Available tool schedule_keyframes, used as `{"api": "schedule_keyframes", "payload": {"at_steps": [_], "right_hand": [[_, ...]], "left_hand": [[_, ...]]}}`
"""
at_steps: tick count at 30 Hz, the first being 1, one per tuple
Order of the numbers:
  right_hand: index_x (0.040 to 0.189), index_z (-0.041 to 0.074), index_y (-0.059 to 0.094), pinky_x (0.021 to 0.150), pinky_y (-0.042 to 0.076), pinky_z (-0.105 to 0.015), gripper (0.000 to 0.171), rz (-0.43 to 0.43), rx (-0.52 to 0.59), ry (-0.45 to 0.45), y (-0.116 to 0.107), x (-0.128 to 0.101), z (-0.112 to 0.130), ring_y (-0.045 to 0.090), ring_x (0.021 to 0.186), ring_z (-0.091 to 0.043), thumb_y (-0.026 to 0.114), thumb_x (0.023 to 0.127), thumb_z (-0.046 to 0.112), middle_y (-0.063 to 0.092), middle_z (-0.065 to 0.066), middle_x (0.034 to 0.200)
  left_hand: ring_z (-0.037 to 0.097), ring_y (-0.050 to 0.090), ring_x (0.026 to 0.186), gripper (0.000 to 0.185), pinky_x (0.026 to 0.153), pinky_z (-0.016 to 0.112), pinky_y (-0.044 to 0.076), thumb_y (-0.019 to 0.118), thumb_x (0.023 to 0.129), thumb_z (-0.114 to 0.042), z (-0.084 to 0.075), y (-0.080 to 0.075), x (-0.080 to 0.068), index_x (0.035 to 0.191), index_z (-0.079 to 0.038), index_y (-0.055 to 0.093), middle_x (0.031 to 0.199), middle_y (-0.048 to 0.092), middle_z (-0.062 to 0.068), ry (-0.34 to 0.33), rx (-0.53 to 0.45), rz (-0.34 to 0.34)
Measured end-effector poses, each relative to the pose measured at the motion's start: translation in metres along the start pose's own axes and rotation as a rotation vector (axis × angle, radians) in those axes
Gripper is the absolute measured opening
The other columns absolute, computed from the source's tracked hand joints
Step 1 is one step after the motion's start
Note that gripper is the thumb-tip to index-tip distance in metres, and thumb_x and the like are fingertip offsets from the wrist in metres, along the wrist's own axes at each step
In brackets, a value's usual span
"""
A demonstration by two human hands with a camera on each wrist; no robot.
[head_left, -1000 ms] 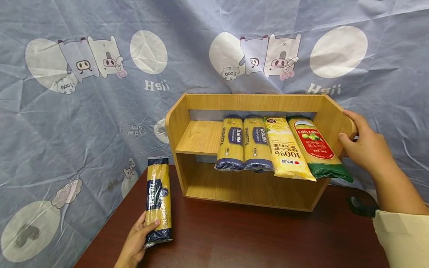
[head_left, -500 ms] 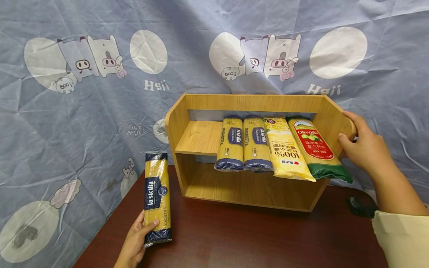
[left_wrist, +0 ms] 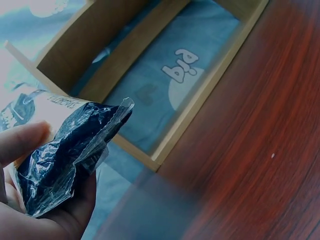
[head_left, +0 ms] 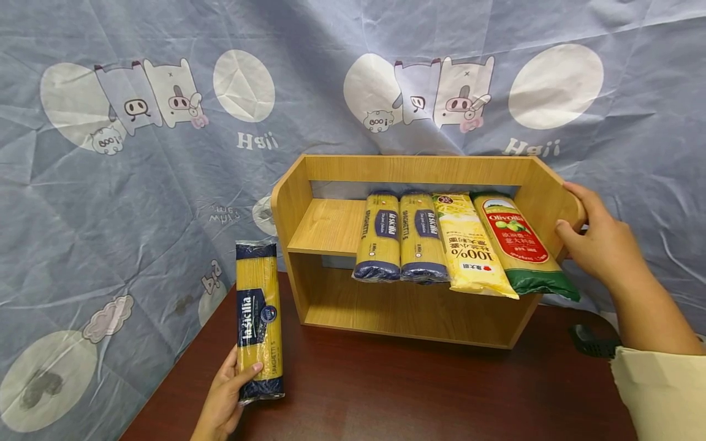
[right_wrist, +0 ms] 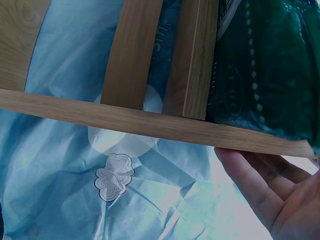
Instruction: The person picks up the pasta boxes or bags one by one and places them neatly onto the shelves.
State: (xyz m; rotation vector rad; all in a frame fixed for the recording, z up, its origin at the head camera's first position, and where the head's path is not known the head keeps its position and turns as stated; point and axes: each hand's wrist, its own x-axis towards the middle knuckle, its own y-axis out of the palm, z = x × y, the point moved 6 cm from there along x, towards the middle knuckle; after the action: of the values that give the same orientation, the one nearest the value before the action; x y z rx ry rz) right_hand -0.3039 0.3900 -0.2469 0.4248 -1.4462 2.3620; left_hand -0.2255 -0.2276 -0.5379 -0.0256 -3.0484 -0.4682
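Observation:
My left hand [head_left: 223, 392] grips the lower end of a spaghetti pack [head_left: 258, 324] with blue ends and a blue label. The thumb lies across its front, and the pack stands nearly upright, left of a small wooden shelf [head_left: 331, 226]. Up close in the left wrist view, the fingers and thumb hold the pack's crinkled dark end [left_wrist: 65, 155]. My right hand [head_left: 603, 239] holds the right side panel of the shelf near its front edge, thumb over the inner side. In the right wrist view its fingers [right_wrist: 250, 180] touch the panel's outer face.
On the upper board lie two blue-ended spaghetti packs [head_left: 378, 239] [head_left: 425, 239], a yellow-white noodle pack [head_left: 471, 245] and a green-ended pasta pack [head_left: 518, 245] against the right panel. A dark strap-like object [head_left: 595, 341] is near the right forearm. Printed cloth [head_left: 165, 214] hangs behind the dark red table [head_left: 386, 392].
The spaghetti pack in my left hand has tipped more upright, its top end rising and its label turning to face the head view. My right hand keeps its place on the shelf.

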Motion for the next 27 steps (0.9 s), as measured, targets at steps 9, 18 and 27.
{"api": "schedule_keyframes", "payload": {"at_steps": [9,18,27], "right_hand": [[0.163,0.031,0.016,0.065,0.04,-0.046,0.071,0.005,0.005,0.001,0.001,0.0,0.001,0.055,0.098,-0.059,0.05,0.1,0.03,0.056,-0.04,0.125],[0.163,0.031,0.016,0.063,0.039,-0.043,0.071,0.004,-0.002,0.007,0.001,0.0,0.0,0.055,0.097,-0.059,0.05,0.1,0.03,0.055,-0.041,0.125],[0.163,0.032,0.015,0.061,0.038,-0.037,0.071,0.015,0.0,0.017,0.001,0.0,0.0,0.056,0.098,-0.058,0.049,0.101,0.031,0.055,-0.04,0.127]], "left_hand": [[0.009,0.07,0.099,0.056,0.081,0.028,0.06,0.051,0.1,0.002,-0.006,0.005,-0.003,0.145,-0.028,0.039,0.114,0.071,-0.011,0.004,0.004,-0.016],[0.01,0.071,0.099,0.056,0.081,0.029,0.06,0.053,0.1,0.002,-0.012,0.01,-0.005,0.145,-0.028,0.04,0.114,0.072,-0.012,-0.007,0.016,-0.027],[0.012,0.071,0.099,0.052,0.08,0.03,0.061,0.05,0.101,0.003,-0.023,0.019,-0.005,0.143,-0.027,0.044,0.115,0.072,-0.009,0.036,-0.024,0.034]]}}
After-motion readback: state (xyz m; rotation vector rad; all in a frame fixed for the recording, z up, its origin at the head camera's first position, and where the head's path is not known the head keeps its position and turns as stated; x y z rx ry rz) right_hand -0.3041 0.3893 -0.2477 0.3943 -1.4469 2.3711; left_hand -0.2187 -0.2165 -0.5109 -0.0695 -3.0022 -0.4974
